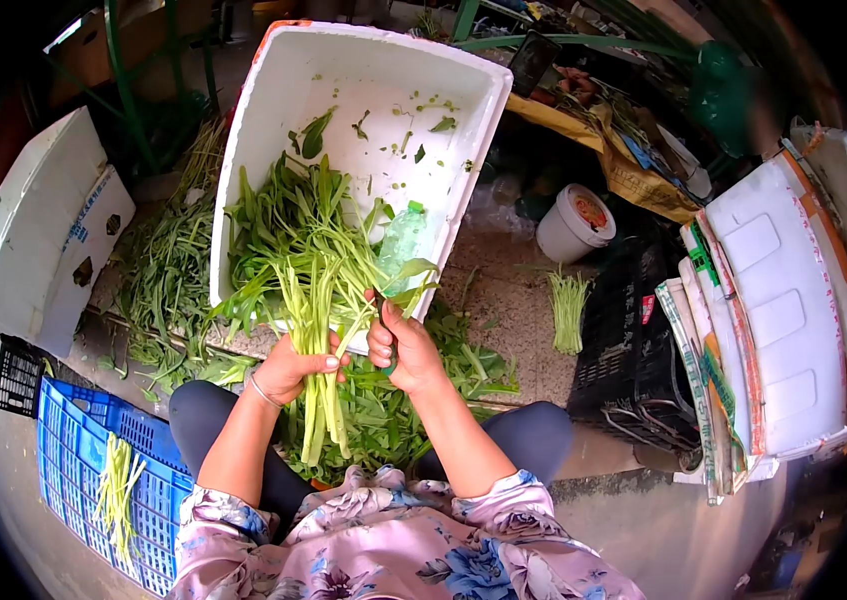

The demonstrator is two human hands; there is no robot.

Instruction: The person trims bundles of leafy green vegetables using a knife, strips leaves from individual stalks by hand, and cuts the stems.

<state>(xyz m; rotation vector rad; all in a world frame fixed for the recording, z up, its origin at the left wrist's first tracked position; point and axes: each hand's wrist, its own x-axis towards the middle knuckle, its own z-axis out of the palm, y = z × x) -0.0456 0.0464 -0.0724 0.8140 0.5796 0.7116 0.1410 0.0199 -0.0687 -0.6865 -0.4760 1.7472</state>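
Note:
My left hand (295, 368), with a thin bracelet at the wrist, is closed round a bunch of water spinach (318, 300). The pale stems hang below the fist, and the leafy part reaches up over the rim of a white foam box (278, 55). Close beside it, my right hand (405, 348) grips a small knife (389, 352) with a dark green handle; its blade is mostly hidden by fingers and stems. More leafy greens and a green plastic bottle (403, 240) lie in the box, along with scattered leaf scraps.
Loose greens (168, 270) lie left of the box, and more leaves (463, 365) are between my knees. Cut stems rest on a blue crate (63, 440). To the right are a stem bundle (568, 310), a white bucket (575, 225), a black crate (633, 340) and stacked foam pieces (773, 310).

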